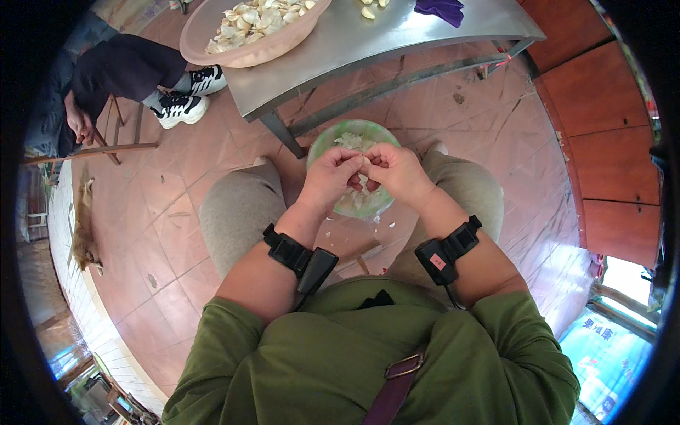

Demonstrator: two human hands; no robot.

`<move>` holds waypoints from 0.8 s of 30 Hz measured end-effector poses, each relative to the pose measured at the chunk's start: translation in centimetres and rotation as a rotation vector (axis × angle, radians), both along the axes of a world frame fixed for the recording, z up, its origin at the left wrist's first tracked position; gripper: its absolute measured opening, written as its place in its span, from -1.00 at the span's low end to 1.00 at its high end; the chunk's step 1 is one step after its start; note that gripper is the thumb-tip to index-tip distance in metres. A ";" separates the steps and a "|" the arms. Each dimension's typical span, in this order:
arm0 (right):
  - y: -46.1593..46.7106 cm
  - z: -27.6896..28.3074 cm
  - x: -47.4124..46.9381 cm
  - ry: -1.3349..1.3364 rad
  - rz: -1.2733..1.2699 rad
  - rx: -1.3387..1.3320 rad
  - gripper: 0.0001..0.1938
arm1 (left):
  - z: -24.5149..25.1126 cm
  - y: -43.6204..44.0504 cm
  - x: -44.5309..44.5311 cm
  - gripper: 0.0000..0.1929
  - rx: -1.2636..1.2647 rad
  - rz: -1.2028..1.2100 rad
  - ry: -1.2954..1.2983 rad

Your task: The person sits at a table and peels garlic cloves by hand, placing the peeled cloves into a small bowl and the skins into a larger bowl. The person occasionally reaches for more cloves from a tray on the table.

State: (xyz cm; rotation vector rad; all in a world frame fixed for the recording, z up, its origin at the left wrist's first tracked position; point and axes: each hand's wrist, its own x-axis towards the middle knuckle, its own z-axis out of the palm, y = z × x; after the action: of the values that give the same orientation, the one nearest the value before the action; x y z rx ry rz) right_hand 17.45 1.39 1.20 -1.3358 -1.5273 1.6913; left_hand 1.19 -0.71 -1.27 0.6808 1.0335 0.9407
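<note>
My left hand (333, 174) and my right hand (396, 169) meet at the fingertips over a green basin (325, 142) on the floor between my knees. Pinched between both thumbs and forefingers is a small pale garlic clove (365, 161), mostly covered by the fingers. Papery garlic skins (355, 141) lie in the basin, and a few scraps have fallen on the tiles beside it. Ahead of me, a pink plastic basin (297, 49) heaped with unpeeled garlic cloves (260, 21) rests on a metal table (361, 37). Several peeled cloves (367, 12) sit on the tabletop.
A purple cloth (441, 10) lies at the table's right. The table leg (281, 133) comes down close to the green basin. At left another person sits on a wooden stool (127, 146), shoes (183, 109) near the table. A furry animal (85, 223) lies by the left wall; reddish cabinets (600, 95) line the right.
</note>
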 end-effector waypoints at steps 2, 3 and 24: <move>0.3 0.1 0.3 0.008 0.039 -0.080 -0.82 | -0.3 0.1 -0.1 -0.88 0.043 0.011 0.033; 0.3 0.2 0.5 0.023 0.060 -0.123 -0.81 | -0.3 0.1 0.0 -0.89 0.052 0.019 0.039; -0.6 -1.8 0.2 -0.456 0.227 0.563 -0.78 | 0.2 -0.1 0.5 -0.88 -0.167 0.039 0.018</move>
State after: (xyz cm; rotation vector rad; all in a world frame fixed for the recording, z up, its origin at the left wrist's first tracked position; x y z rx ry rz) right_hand 17.62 0.81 -0.61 -1.3148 -2.2719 0.9677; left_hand 1.68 -0.80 -1.06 0.5327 1.1315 0.8720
